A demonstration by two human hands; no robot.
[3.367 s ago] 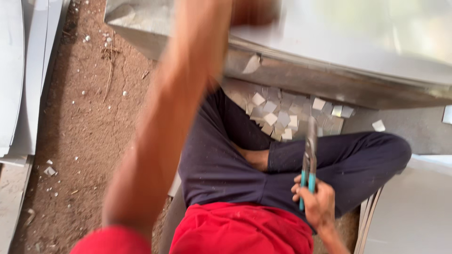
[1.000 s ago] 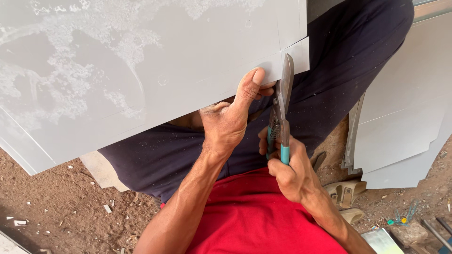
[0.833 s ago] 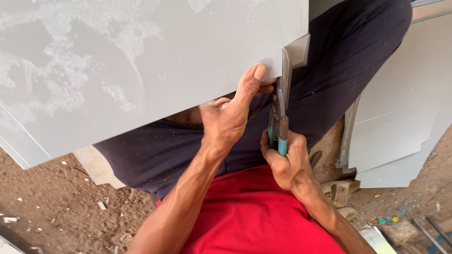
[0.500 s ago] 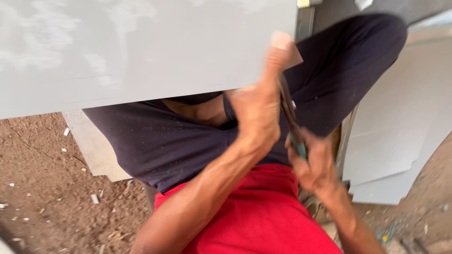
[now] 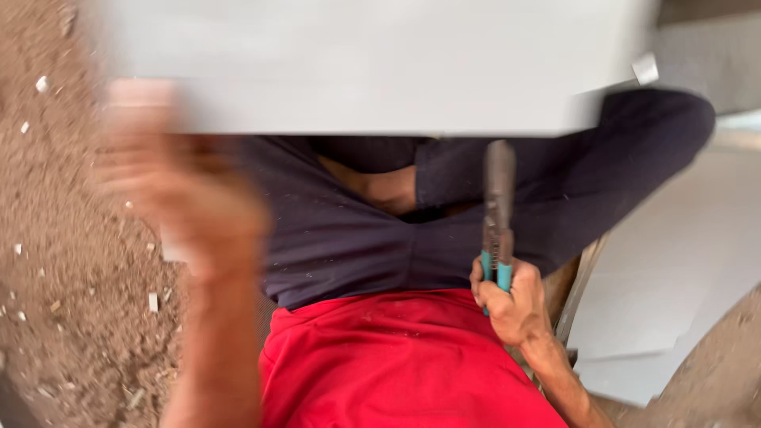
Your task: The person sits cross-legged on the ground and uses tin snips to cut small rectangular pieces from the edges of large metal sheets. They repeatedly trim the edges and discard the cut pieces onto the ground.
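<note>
At 4 o'clock, right hand [image 5: 514, 305] grips teal-handled metal snips [image 5: 498, 214]; blurred left hand [image 5: 186, 210], grip unclear, meets flat grey sheet [image 5: 372, 63].

Right hand [image 5: 511, 297] clenched around teal-handled metal snips [image 5: 498, 214], blades pointing far, just short of a large grey sheet [image 5: 372, 63] spanning the far side. Left hand [image 5: 186, 198] blurred at the sheet's near left edge. Grey offcut panels [image 5: 674, 285] lying right, on dirt ground [image 5: 63, 301].

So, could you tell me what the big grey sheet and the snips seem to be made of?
Grey sheet: probably thin sheet metal with a matte, dull finish; it looks flat, though blurred. Snips in the right hand: dull, worn metal blades; teal handles that look plastic- or rubber-coated.
</note>
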